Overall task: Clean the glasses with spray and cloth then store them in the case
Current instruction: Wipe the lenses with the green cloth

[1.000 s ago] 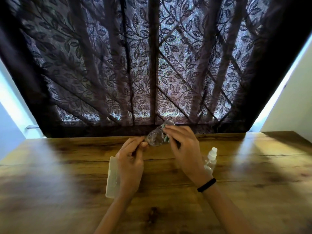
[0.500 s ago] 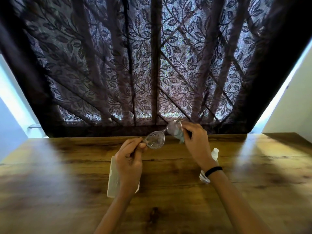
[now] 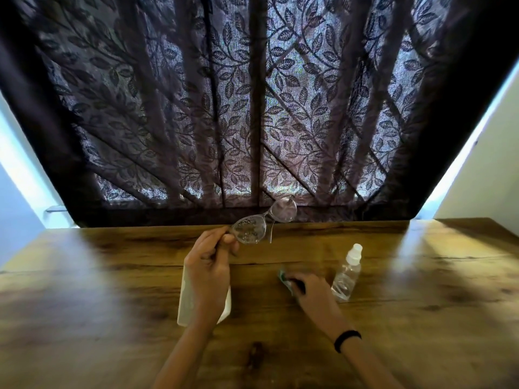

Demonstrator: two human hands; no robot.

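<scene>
— What are your hands doing nearest to you?

— Your right hand (image 3: 311, 287) is resting low on the table (image 3: 112, 318), with a black band (image 3: 346, 339) on its wrist. Its fingers are closing on a small green cloth (image 3: 284, 277), which is blurred but lying against the table surface, roughly midway between the near and far edges.

— And the left?

— Your left hand (image 3: 209, 265) is hovering over a pale case (image 3: 185, 299) lying flat on the table beneath it. Its fingers are pinching together on the left end of the glasses (image 3: 264, 223), holding them raised above the table toward the far edge, lenses tilted up to the right.

— Where is the spray?

— The clear spray bottle (image 3: 346, 275) is lying tilted on the table just right of your right hand, its white cap pointing toward the far edge.

— What is behind everything?

— A dark leaf-patterned curtain (image 3: 252, 108) is hanging past the far edge of the table.
</scene>
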